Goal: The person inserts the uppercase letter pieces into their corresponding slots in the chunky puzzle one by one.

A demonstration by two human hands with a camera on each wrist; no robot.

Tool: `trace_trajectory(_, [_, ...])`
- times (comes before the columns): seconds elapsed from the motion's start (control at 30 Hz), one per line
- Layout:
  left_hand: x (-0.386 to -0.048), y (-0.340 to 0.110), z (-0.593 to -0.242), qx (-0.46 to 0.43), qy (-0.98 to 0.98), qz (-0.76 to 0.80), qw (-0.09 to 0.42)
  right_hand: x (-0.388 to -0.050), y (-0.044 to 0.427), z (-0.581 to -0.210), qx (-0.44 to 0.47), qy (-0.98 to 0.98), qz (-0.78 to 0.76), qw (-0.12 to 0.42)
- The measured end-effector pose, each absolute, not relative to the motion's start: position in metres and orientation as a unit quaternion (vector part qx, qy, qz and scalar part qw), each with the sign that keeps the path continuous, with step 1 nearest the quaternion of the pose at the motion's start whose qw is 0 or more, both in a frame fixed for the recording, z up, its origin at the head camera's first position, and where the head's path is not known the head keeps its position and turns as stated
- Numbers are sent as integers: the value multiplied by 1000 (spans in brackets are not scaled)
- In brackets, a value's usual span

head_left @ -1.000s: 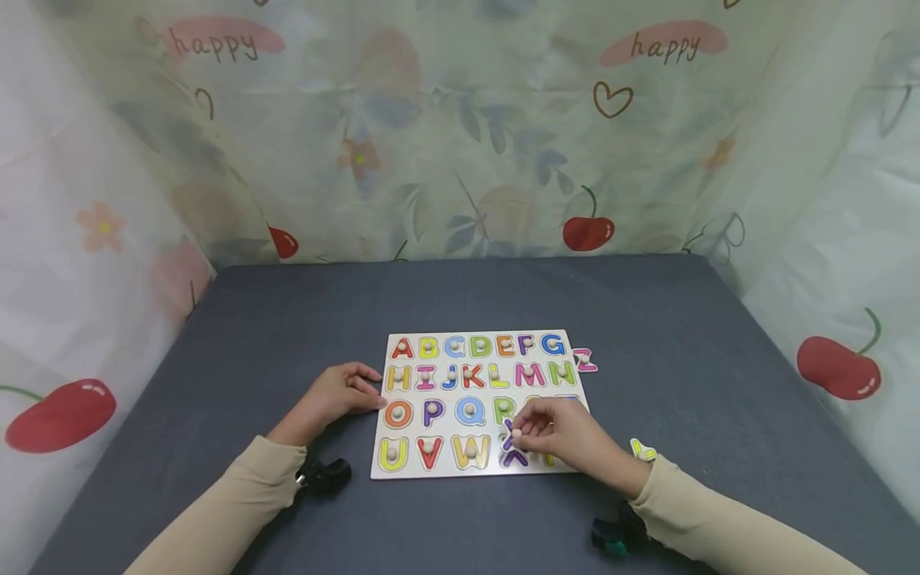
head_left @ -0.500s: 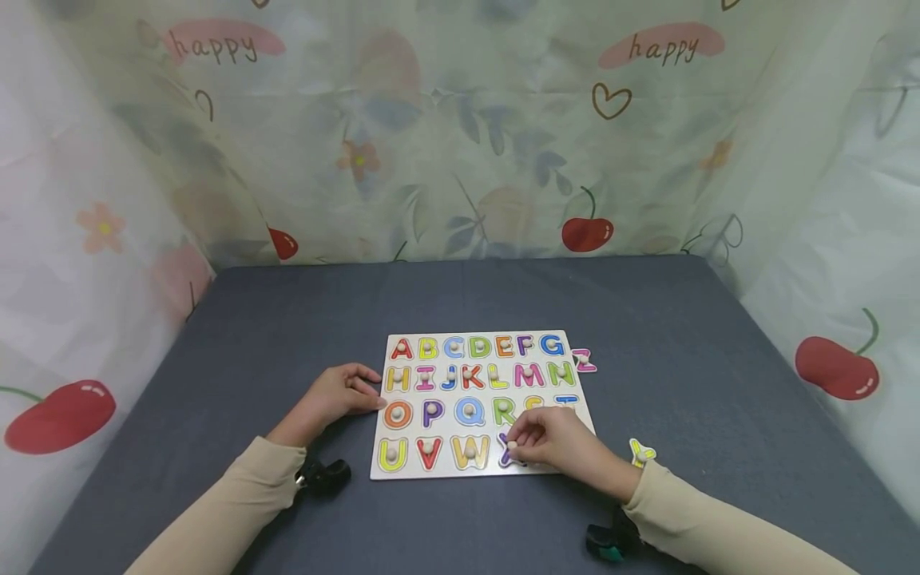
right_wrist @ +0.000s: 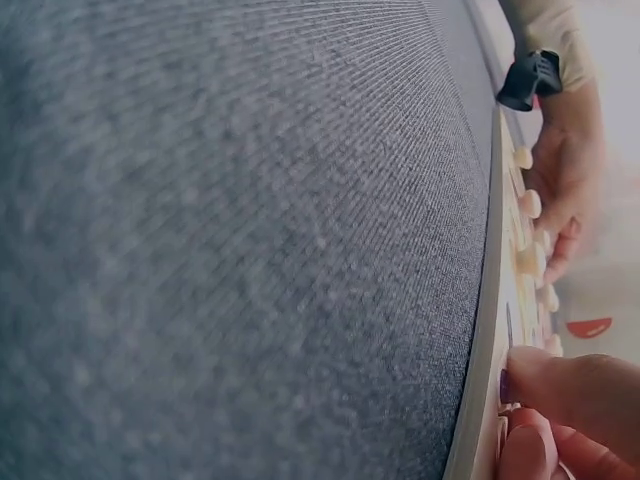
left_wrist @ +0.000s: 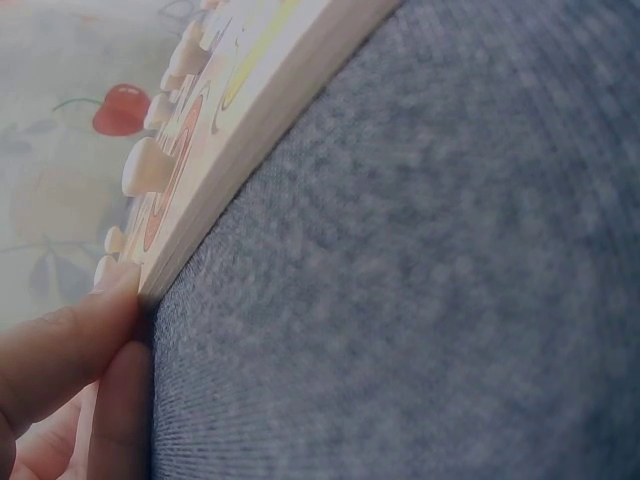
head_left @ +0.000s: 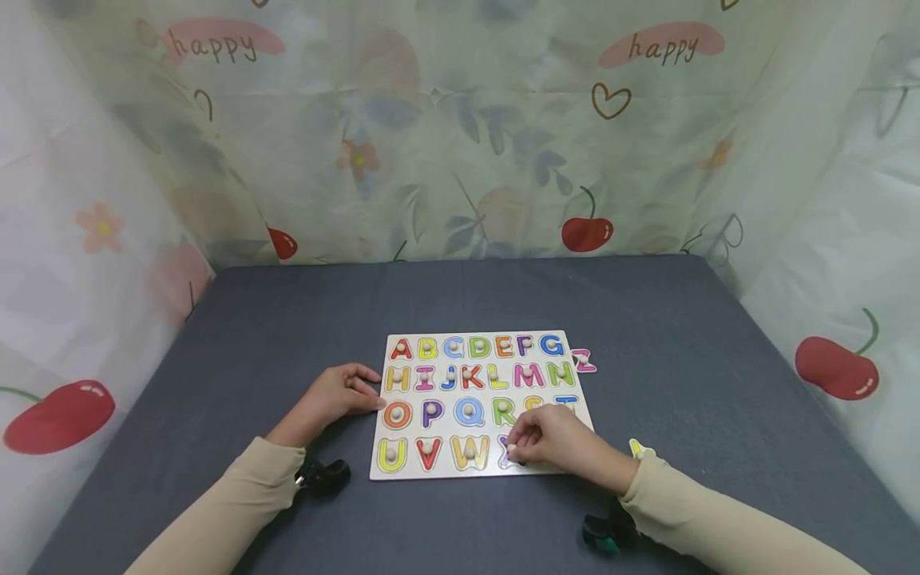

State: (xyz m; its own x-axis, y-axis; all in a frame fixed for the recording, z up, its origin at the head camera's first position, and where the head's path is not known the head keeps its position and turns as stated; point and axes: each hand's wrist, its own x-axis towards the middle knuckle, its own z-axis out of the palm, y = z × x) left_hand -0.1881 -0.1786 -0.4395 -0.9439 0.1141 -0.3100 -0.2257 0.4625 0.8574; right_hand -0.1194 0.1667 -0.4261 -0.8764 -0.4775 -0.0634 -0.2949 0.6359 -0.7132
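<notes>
A wooden alphabet puzzle board with knobbed letter pieces lies flat on the table. Thumb and fingers of my right hand pinch the knob of the purple letter X piece in the bottom row. That hand covers most of the X and the spot right of it; whether the X sits fully in its recess I cannot tell. At the board's left side, my left hand rests relaxed fingers against the edge, its thumb touching the rim in the left wrist view.
A pink letter Z piece lies against the board's upper right edge. Near the right sleeve is a yellow letter piece, partly covered. Dark cloth covers the table, with patterned curtains behind and at both sides.
My right hand has lowered the purple X toward the board's bottom row and turned it into line with its recess. The right sleeve now covers more of the yellow piece. My left hand stays put.
</notes>
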Motion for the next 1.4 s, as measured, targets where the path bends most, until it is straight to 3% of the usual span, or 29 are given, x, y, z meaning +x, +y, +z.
trace_trajectory(0.47, [-188, -177, -440, -32, 838, 521, 159, -123, 171, -429, -237, 887, -375, 130])
trace_trajectory(0.7, [-186, -177, -438, -30, 836, 524, 164, -118, 186, -420, -193, 865, -435, 157])
trace_trajectory(1.17, [-187, -177, -437, -26, 837, 522, 165, -118, 258, -384, -118, 882, -452, 59])
trace_trajectory(1.4, [-186, -177, -437, -28, 840, 516, 165, -103, 289, -384, -78, 905, -415, 46])
